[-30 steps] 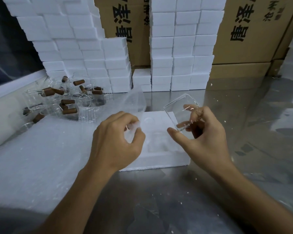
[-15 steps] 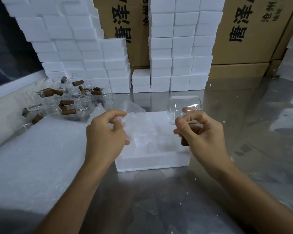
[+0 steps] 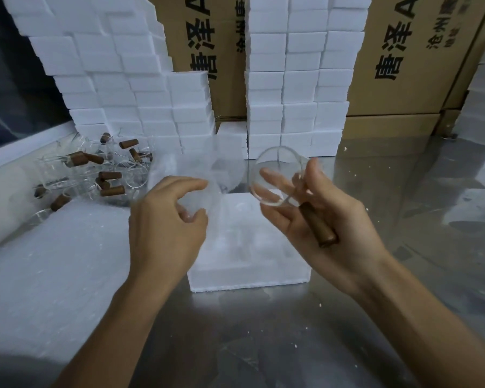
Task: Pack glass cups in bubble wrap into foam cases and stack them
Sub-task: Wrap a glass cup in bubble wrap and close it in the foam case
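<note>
Right hand (image 3: 322, 217) grips the glass cup (image 3: 277, 177) by its wooden handle (image 3: 319, 228), mouth facing the camera, above the foam case (image 3: 249, 275). Left hand (image 3: 168, 219) seemingly pinches a bubble wrap sheet (image 3: 196, 169), fingers curled. Best to open the wrap wide, then slide the cup in squarely.

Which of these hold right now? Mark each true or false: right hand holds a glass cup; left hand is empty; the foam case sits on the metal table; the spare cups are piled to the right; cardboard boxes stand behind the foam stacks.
1. Right hand holds a glass cup: true.
2. Left hand is empty: false, it pinches a bubble wrap sheet.
3. Foam case sits on the metal table: true.
4. Spare cups are piled to the right: false, far left.
5. Cardboard boxes stand behind the foam stacks: true.
</note>
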`<state>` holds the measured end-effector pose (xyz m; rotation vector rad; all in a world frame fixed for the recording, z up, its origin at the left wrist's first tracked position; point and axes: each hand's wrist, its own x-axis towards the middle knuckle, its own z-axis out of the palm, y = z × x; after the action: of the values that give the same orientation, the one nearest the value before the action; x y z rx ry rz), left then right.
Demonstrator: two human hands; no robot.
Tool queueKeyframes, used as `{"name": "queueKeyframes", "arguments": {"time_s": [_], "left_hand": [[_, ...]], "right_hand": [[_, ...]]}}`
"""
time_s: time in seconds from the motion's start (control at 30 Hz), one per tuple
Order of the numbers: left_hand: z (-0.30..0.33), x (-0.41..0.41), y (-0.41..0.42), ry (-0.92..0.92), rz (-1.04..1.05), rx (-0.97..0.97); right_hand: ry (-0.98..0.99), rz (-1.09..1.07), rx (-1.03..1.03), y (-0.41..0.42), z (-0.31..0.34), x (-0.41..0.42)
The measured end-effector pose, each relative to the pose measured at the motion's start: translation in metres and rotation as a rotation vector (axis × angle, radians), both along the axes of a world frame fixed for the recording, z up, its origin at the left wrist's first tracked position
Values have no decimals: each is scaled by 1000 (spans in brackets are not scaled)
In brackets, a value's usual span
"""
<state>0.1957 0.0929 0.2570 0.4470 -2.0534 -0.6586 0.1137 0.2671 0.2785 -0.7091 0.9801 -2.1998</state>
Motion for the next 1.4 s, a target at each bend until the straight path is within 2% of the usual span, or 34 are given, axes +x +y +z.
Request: {"name": "queueKeyframes", "arguments": {"time_s": [0.1,0.2,0.3,0.43,0.53,0.8,1.0,1.17,1.4], "left_hand": [[-3,-1,6,107,28,-177],[-9,-2,4,149,91,-158],[-12,-3,-2,103,162,-32],[-12,-7,-2,89,171,108],[-10,-8,0,107,174,118],[-11,-9,12,109,-7,-69],[-16,-10,19,76,-134,-244],[-21,-13,30,76,-223,-317],[-25,-11,42,105,-512,-302]], "right_hand": [[-104,187,-62,-11,15,7],[-156,248,-52,-24,21,14],[-112,186,40,-36,14,20],[-159,55,99,-37,8,21],[-184,-41,153,-35,4,21],[-208,10,132,-40,6,20],[-44,-132,252,-51,-5,-3],[-2,-265,322,-63,-11,-21],[-63,-263,200,-68,-17,-33]]}}
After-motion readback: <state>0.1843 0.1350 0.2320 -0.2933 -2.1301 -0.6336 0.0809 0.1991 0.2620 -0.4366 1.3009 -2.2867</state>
